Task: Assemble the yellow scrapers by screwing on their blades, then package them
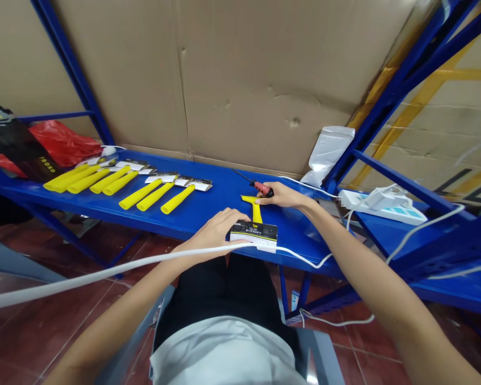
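Observation:
My left hand (223,231) is closed on the left side of a scraper's black-and-white card sleeve (253,231), at the near edge of the blue shelf. The scraper's yellow handle (256,212) points away from me and ends in a T-shaped crosspiece. In my right hand (279,194) is a screwdriver (261,188) with a red and black grip, its thin dark shaft pointing to the far left. My right fingertips are right by the crosspiece; I cannot tell whether they touch it. Several similar yellow-handled scrapers (146,193) lie in a row to the left.
A white cable (144,263) crosses in front of my left forearm. A power strip (385,206) sits on the right, near a white bag (331,152). At the far left are a black bag (22,141) and red plastic (66,141). Blue posts (78,69) frame the cardboard behind.

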Tool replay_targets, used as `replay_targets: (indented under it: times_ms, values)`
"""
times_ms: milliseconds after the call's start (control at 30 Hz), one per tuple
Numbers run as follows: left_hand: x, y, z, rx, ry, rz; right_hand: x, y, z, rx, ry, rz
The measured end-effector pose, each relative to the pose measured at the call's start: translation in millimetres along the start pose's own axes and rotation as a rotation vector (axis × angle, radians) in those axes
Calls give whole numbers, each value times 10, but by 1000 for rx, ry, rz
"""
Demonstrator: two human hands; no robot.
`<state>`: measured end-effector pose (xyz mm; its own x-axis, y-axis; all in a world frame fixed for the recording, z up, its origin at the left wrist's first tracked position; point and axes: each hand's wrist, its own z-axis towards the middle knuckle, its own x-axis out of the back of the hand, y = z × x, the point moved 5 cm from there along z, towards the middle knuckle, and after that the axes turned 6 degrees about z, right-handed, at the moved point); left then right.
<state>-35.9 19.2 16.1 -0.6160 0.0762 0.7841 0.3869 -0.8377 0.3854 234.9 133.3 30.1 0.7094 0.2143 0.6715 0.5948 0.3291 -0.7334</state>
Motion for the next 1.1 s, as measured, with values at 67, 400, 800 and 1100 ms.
replay_targets:
  times_ms: [67,400,800,1100]
  values:
    - [13,14,-30,-49,80,40,15,6,3,-34,-8,-40]
    - [71,271,-136,-359,256,181,53,42,-50,-138,-49,-35]
    - [76,171,-146,-241,338,32,185,28,-205,-162,-11,135]
    - [13,-56,-67,-62,236,12,643,2,-247,60,506,729]
